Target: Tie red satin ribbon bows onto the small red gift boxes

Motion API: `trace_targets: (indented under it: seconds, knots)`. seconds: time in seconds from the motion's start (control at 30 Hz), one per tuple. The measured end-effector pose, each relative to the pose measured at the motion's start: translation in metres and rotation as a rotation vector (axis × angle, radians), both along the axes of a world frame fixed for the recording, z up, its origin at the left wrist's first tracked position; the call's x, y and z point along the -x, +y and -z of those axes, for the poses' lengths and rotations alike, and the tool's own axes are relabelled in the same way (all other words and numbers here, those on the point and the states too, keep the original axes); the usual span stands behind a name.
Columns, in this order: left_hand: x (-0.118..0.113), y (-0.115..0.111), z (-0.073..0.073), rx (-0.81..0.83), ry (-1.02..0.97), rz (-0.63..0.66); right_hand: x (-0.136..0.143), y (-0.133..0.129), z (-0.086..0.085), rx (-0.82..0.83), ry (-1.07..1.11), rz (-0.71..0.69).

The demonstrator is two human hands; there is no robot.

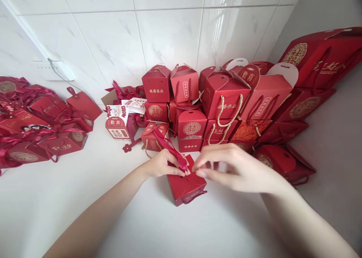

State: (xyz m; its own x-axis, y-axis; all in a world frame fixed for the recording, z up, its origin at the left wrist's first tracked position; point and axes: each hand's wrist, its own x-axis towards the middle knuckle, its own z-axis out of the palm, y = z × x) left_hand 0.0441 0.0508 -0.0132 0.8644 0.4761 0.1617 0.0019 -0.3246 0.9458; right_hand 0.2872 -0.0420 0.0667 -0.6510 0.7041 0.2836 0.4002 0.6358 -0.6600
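A small red gift box (181, 192) lies on the white surface in front of me, a dark red cord along its near right side. My left hand (166, 163) pinches a dark red satin ribbon (169, 145) between thumb and fingertips at the top of this box. The ribbon's loose length runs up and to the left over the hand. Just to the right, my right hand (223, 167) hovers over the box's right edge. Its thumb and index finger curve toward each other with a small gap, slightly blurred, and I see nothing held between them.
Stacked red boxes with rope handles (226, 103) stand along the tiled wall and right side. A small box with rope (152, 137) and a white-topped box (117, 128) sit behind my left hand. Ribboned boxes (42, 126) heap at the left, near a wall socket (53, 69).
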Motion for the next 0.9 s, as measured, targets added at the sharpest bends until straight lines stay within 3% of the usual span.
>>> trace_targets:
  seconds: [0.17,0.23,0.37,0.57,0.8,0.9]
  knots:
    - [-0.003,-0.003,-0.004,0.011,-0.022,-0.001,0.015,0.033,0.017,0.195,-0.070,-0.039]
    - [-0.003,-0.003,-0.005,0.006,-0.009,-0.005,0.013,0.035,0.022,0.212,-0.055,-0.035]
    - [-0.001,-0.002,-0.005,0.013,0.026,-0.016,0.010,0.034,0.030,0.226,-0.021,0.102]
    - [-0.003,-0.002,-0.003,-0.067,0.004,-0.062,0.024,0.032,0.043,0.269,0.051,0.075]
    - [-0.002,-0.002,0.003,0.067,-0.013,-0.042,0.053,0.028,0.059,0.253,0.245,0.342]
    - [-0.001,-0.002,0.003,0.076,-0.005,-0.022,0.053,0.031,0.058,0.503,0.488,0.175]
